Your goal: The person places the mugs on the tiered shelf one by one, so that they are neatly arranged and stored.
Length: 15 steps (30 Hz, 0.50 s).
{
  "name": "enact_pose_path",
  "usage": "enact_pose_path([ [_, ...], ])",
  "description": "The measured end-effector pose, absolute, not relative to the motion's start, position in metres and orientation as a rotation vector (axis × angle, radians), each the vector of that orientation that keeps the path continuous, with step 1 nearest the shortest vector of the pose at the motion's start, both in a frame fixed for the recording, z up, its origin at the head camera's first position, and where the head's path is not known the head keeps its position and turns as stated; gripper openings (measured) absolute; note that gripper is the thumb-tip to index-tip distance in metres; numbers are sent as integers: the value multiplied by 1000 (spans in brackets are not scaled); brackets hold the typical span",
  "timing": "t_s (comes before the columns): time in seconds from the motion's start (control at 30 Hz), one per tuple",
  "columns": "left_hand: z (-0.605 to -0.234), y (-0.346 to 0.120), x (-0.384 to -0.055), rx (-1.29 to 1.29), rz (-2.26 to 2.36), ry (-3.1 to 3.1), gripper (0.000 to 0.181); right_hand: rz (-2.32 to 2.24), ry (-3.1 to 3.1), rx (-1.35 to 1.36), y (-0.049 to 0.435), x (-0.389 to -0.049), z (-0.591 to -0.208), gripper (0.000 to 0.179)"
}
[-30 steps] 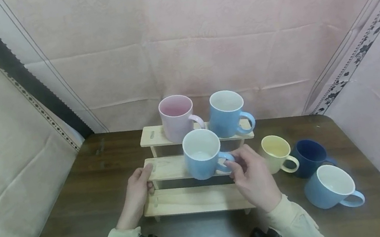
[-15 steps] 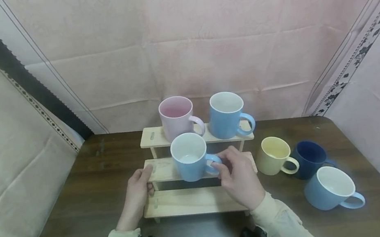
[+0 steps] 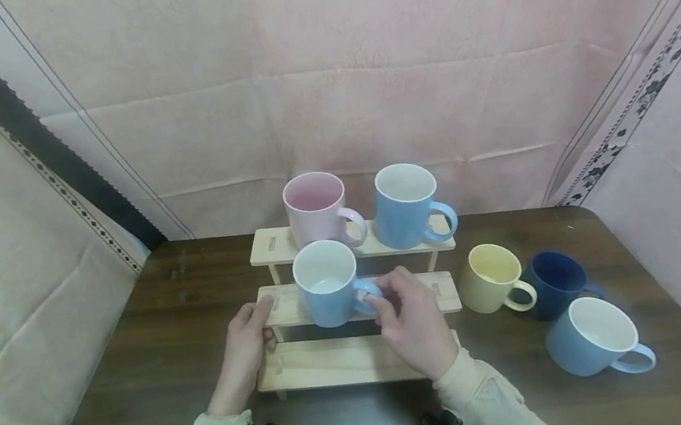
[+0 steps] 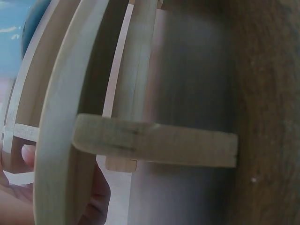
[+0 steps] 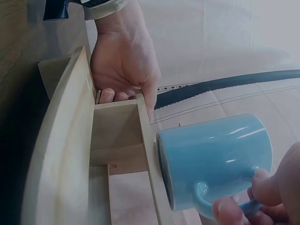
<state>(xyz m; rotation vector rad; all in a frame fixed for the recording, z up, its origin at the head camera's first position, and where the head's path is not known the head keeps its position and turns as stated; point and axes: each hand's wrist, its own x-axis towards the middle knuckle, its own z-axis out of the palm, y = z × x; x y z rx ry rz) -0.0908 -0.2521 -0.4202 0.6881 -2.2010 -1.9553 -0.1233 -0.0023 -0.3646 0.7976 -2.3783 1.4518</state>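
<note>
A light blue mug [image 3: 326, 302] with a white inside stands upright over the middle tier of a three-tier wooden shelf rack [image 3: 344, 362], left of its centre. My right hand [image 3: 414, 331] pinches its handle between thumb and fingers; in the right wrist view the base of the mug [image 5: 215, 159] is right at the board. With my left hand [image 3: 246, 342] I grip the left end of that tier, thumb on top and fingers below. A pink mug [image 3: 309, 225] and another light blue mug [image 3: 404, 213] sit on the top tier.
On the brown table [image 3: 142, 392] to the right are a yellow mug [image 3: 486, 286], a dark blue mug [image 3: 550, 294] and a light blue mug [image 3: 579, 349] lying tilted. Pale cloth [image 3: 355, 54] hangs behind and at both sides.
My right hand has slid left along the middle tier with the light blue mug, from near the centre toward the left end. The left hand has stayed on the rack.
</note>
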Motion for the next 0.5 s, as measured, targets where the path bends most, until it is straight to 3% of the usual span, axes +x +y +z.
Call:
enact_pose_path([
  [0.5, -418, -253, -91, 694, -1975, -2219, 44, 1470, -2362, 808, -9, -122, -371, 13],
])
